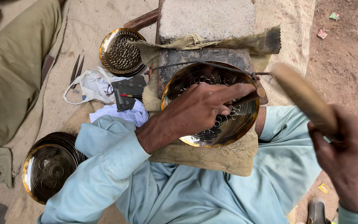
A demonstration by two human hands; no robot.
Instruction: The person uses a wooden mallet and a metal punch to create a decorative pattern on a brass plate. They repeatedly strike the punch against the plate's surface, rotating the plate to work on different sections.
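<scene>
Where left hand (199, 108) covers brass plate (212, 105): pattern hidden.

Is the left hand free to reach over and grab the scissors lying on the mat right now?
Probably not as things stand. The left hand is busy pinching a thin punch tool against the brass plate. The scissors lie uncovered on the burlap mat, so only the occupied hand stands in the way.

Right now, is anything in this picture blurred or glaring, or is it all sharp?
In the head view, the right hand and its wooden mallet are smeared by motion blur; the left hand, holding a thin metal punch, is sharp. The round patterned brass plate shows soft glare and dark reflections. Daylight is even, shadows faint, and the edges look slightly stretched.
</scene>
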